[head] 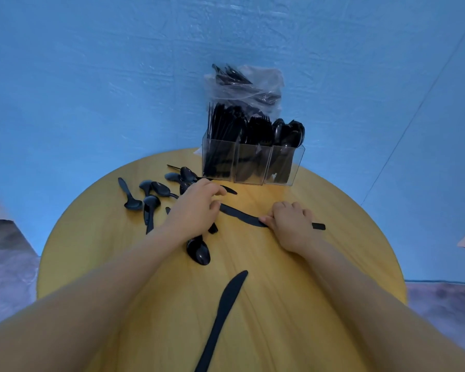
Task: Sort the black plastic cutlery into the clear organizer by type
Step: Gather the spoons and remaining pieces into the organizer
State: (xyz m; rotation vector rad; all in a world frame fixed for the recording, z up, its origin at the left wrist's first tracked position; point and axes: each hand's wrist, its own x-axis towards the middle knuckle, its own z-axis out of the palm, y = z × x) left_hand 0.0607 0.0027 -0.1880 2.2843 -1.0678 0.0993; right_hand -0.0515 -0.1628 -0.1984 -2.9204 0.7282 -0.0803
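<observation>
Yellow wood made up the round table (320,277), which filled the lower half of the frame against a blue floor. At mid-frame the right hand (293,224) lay knuckles-up over a black knife (242,216), fingers curled down on its handle; the blade ran left from under the fingers and the handle's end stuck out on the right. The left hand (196,208) rested just left of the blade tip, fingers bent over the table among scattered cutlery; whether it gripped anything could not be told. A spoon (198,251) lay partly under that wrist, bowl toward the bottom of the frame. More spoons (156,191) were strewn to the left of the hand, some overlapping. A second knife (220,318) lay apart at lower centre, tip pointing up the frame. The clear organizer (253,165) stood at the table's far edge, upper centre, with three compartments side by side: knives in the left one, forks in the middle, spoons in the right. Behind it sat a crumpled clear bag (244,84) with more black cutlery inside.
</observation>
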